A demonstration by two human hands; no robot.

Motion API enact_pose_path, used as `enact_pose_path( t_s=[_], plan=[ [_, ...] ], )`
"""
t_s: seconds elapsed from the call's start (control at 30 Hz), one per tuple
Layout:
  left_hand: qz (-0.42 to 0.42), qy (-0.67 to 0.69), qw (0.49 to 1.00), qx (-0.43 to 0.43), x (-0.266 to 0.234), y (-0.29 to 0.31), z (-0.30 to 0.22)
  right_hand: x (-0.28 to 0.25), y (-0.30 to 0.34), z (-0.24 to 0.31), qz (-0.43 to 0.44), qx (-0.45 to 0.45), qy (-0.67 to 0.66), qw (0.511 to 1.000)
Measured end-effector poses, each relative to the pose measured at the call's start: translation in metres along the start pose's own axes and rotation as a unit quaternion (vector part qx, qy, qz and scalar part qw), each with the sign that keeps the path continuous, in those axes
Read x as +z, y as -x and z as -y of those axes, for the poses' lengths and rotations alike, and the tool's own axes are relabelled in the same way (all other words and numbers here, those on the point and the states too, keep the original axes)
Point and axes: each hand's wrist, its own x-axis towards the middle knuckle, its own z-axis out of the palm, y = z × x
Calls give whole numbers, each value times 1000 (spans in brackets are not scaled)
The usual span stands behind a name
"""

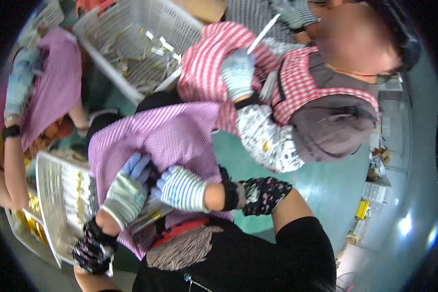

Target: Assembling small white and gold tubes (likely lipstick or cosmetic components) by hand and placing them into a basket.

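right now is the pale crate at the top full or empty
Neither, just partly filled: the pale crate holds scattered small pieces, with bare gaps between them.

Matt cloth apron [173, 136], ribbed knit gloves [184, 189], plastic basket [104, 61], glossy floor [328, 177].
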Motion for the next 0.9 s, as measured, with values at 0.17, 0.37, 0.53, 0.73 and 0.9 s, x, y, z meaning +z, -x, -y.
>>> enact_pose_path(
  t_s=[0.17, 0.37, 0.53, 0.73, 0.9],
  plan=[
    [-65, -67, 995, -28, -24, 2, 3, 12, -7, 3, 21, 31, 1, 999],
    [-77, -9, 995, -58, -62, 15, 8, 32, -17, 0, -21, -10, 73, 997],
    [-189, 60, 972, -122, -47, 36, 5, 4, -26, 2, 43, -27, -31, 998],
    [-211, 109, 954, -181, -39, 56, 2, 10, -34, 6, 65, -24, -42, 997],
    [-135, 82, 960, -230, -37, 84, 4, -4, -42, 4, 68, -31, -86, 993]
  ],
)
